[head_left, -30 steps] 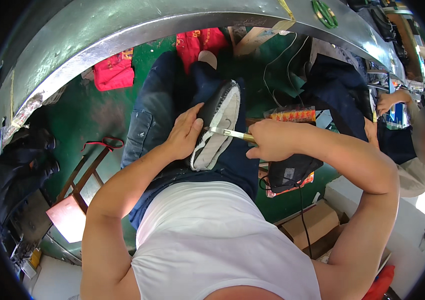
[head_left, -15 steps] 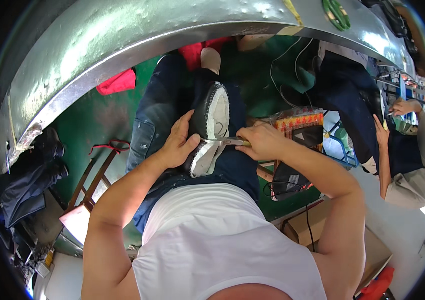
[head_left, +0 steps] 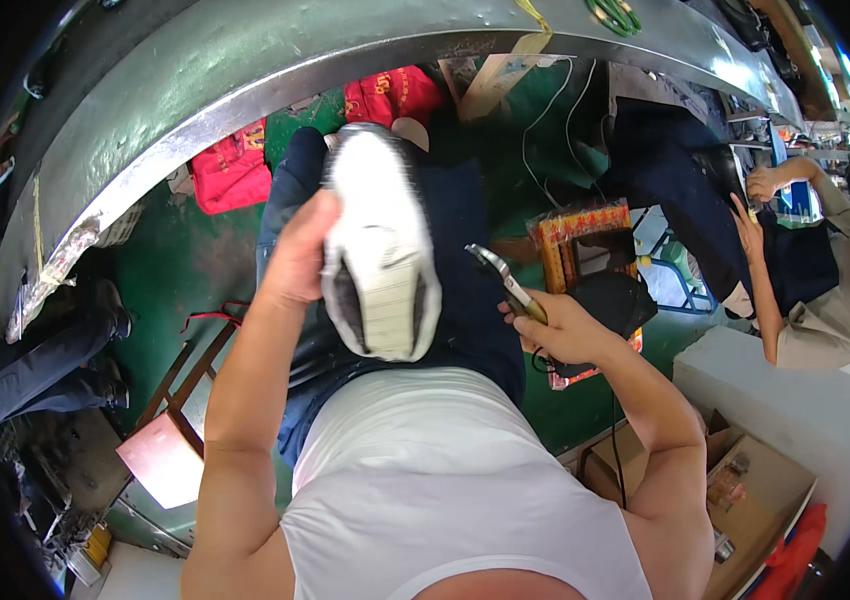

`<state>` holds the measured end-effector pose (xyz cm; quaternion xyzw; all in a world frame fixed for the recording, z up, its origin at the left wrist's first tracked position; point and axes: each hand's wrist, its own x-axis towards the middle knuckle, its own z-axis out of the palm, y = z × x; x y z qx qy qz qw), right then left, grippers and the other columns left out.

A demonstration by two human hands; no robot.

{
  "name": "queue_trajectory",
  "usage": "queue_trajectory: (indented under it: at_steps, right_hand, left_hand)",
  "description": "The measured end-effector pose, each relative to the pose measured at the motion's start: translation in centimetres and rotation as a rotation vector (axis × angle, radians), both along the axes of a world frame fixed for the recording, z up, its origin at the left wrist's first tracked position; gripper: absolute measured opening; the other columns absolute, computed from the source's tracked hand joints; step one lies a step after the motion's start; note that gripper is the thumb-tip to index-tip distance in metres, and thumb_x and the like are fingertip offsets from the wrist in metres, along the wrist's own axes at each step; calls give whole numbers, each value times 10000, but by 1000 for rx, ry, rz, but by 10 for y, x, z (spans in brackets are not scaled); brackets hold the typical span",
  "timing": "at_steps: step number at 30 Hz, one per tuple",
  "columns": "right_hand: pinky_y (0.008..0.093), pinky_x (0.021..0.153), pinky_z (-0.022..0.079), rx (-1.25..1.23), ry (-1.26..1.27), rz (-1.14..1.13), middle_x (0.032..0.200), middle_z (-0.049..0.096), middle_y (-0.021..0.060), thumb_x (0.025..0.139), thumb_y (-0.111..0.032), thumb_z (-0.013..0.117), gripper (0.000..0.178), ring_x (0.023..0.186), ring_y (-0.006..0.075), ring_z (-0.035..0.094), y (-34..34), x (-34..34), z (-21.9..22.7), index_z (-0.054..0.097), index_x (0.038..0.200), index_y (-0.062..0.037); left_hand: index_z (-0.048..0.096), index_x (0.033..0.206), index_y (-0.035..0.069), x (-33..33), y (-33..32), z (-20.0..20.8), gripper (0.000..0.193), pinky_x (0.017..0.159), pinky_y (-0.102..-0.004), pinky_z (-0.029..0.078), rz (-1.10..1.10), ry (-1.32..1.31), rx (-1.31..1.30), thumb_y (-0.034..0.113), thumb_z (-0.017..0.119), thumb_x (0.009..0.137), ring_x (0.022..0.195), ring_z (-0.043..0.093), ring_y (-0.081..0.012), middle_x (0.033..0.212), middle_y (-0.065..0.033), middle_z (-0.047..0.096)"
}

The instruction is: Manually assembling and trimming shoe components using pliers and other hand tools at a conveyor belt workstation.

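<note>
The person wears a white sleeveless top (head_left: 455,480), cut wide at the shoulders so both arms are bare to the hands, left hand (head_left: 297,262) and right hand (head_left: 563,328) ungloved. Dark blue jeans (head_left: 465,270) cover the legs, creased at the lap.

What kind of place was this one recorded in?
Probably a shoe workshop: the left hand holds a white-soled shoe, the right hand a metal tool, beside a long metal workbench.
</note>
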<state>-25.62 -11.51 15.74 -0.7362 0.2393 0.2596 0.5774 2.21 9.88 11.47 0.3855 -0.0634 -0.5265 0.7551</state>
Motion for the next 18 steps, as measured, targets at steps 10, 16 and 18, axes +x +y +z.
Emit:
queue_trajectory:
  at_steps: [10, 16, 18]
  right_hand:
    - [377, 794, 527, -232, -219, 45, 961, 663, 192, 948, -159, 598, 367, 838, 311, 665, 37, 6, -6, 554, 1258, 32]
    - [449, 934, 488, -519, -205, 296, 1136, 618, 284, 907, -113, 593, 470, 1072, 422, 607, 34, 9, 8, 492, 1315, 97]
    - [438, 943, 491, -641, -287, 298, 1136, 615, 276, 890, -97, 597, 499, 1080, 424, 597, 41, 4, -2, 476, 1328, 109]
  left_hand:
    - [552, 1342, 46, 7, -3, -100, 640, 1024, -410, 471, -30, 14, 472, 518, 656, 923, 1129, 629, -251, 1260, -117, 646]
    - [573, 1326, 52, 10, 1, -99, 670, 1055, -435, 450, -50, 132, 377, 558, 663, 896, 1160, 615, -288, 1260, -145, 644]
    - [577, 1321, 57, 10, -1, -96, 634, 1046, -421, 456, -57, 152, 376, 535, 656, 912, 1150, 620, -275, 1243, -132, 653]
